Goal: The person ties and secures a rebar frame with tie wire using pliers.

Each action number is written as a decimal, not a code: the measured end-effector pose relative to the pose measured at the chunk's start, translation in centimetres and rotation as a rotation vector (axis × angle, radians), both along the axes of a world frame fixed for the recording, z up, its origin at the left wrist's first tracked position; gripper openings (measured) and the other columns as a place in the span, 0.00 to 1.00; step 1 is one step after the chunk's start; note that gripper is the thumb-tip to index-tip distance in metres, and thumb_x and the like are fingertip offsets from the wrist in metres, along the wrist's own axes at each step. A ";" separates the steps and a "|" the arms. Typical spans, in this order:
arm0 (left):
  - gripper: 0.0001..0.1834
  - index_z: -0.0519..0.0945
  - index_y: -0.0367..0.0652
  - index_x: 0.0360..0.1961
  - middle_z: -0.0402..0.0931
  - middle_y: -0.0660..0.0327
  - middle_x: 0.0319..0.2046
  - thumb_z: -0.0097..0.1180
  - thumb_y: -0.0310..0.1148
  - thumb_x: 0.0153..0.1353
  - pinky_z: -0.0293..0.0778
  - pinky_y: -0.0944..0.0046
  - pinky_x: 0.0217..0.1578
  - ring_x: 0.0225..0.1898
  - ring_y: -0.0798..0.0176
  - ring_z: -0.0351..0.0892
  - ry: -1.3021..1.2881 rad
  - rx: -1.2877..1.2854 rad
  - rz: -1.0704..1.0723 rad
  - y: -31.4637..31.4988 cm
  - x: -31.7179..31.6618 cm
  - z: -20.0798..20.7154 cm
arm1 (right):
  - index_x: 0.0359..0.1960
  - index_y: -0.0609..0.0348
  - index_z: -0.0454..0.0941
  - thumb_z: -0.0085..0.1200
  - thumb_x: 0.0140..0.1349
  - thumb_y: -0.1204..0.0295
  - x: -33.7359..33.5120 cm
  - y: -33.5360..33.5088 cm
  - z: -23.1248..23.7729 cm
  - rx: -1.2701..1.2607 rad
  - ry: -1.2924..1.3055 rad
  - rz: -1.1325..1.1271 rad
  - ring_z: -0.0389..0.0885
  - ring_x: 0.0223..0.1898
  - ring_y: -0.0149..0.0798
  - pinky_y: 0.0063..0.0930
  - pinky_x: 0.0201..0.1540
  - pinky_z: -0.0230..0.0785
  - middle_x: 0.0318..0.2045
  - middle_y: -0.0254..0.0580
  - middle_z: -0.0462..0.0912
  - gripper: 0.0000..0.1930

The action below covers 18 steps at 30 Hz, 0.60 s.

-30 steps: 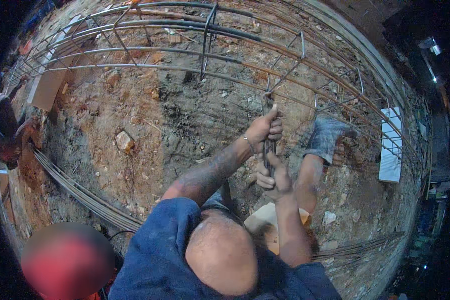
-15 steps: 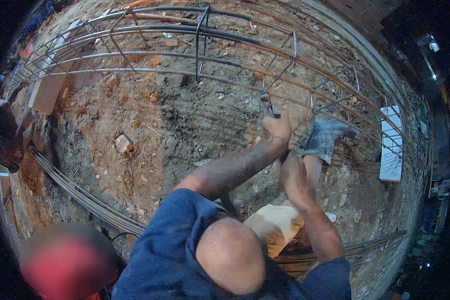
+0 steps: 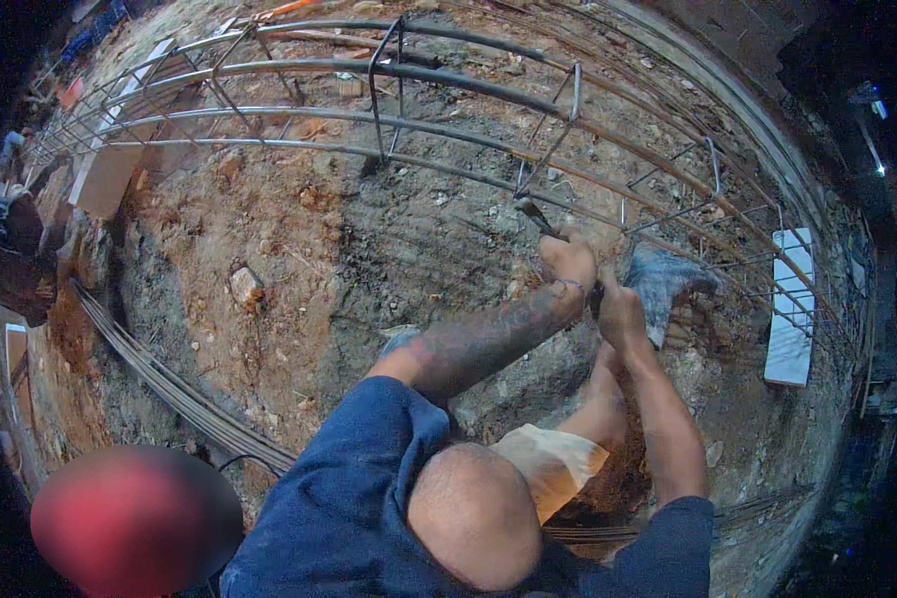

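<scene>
Neither my left hand nor my right hand is in view. Below me a co-worker in a dark blue shirt (image 3: 329, 488), seen from above and behind, leans forward with both arms stretched out. The co-worker's left hand (image 3: 571, 261) grips a dark slim hand tool (image 3: 534, 212), whose tip is at the lower bar of a long rebar cage (image 3: 468, 72), by a stirrup corner. Close behind it, the co-worker's right hand (image 3: 623, 317) is closed around what looks like the tool's dark rear end. Fingers largely hide the tool, so its kind is unclear.
White-topped blocks (image 3: 791, 304) (image 3: 105, 184) stand under the cage near its ends. A bundle of loose bars (image 3: 169, 384) lies at left on uneven soil, near a pale stone (image 3: 246, 287). A blurred red shape (image 3: 135, 528) fills the lower left. The co-worker's boot (image 3: 668, 284) stands beside the cage.
The co-worker's arms, hands and head have shifted slightly right in the picture. More of the tool shows ahead of the left hand. The cage and blocks also appear slightly displaced.
</scene>
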<state>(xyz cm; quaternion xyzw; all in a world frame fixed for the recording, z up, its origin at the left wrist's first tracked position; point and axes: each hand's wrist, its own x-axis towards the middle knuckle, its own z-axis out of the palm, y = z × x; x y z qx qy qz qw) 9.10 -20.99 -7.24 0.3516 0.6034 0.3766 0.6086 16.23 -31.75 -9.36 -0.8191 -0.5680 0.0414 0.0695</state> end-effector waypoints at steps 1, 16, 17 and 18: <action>0.28 0.74 0.27 0.24 0.74 0.36 0.28 0.49 0.50 0.59 0.68 0.48 0.36 0.34 0.36 0.75 0.068 0.038 0.050 -0.4 0.2 0.3 | 0.37 0.62 0.67 0.41 0.54 0.77 0.3 -0.1 0.0 0.007 -0.002 0.001 0.77 0.27 0.62 0.52 0.30 0.68 0.21 0.61 0.76 0.09; 0.24 0.60 0.52 0.17 0.49 0.74 0.10 0.47 0.55 0.60 0.50 0.71 0.10 0.08 0.73 0.50 -1.199 -0.586 -0.763 5.2 -10.4 -1.6 | 0.29 0.57 0.66 0.50 0.60 0.60 -16.6 0.5 6.3 0.056 2.041 -0.582 0.66 0.10 0.27 0.23 0.11 0.57 0.17 0.34 0.73 0.14; 0.22 0.61 0.52 0.18 0.51 0.75 0.10 0.45 0.53 0.62 0.49 0.73 0.09 0.08 0.77 0.50 -1.286 -0.595 -0.797 5.2 -10.6 -1.8 | 0.28 0.55 0.65 0.49 0.61 0.59 -18.0 1.4 5.8 0.059 1.803 -0.708 0.60 0.07 0.26 0.24 0.08 0.51 0.15 0.34 0.70 0.14; 0.22 0.61 0.52 0.18 0.51 0.75 0.10 0.45 0.53 0.62 0.49 0.73 0.09 0.08 0.77 0.50 -1.286 -0.598 -0.804 5.3 -10.7 -2.1 | 0.28 0.55 0.65 0.49 0.61 0.59 -18.4 1.6 5.3 0.067 1.802 -0.711 0.60 0.07 0.26 0.24 0.08 0.51 0.15 0.34 0.70 0.14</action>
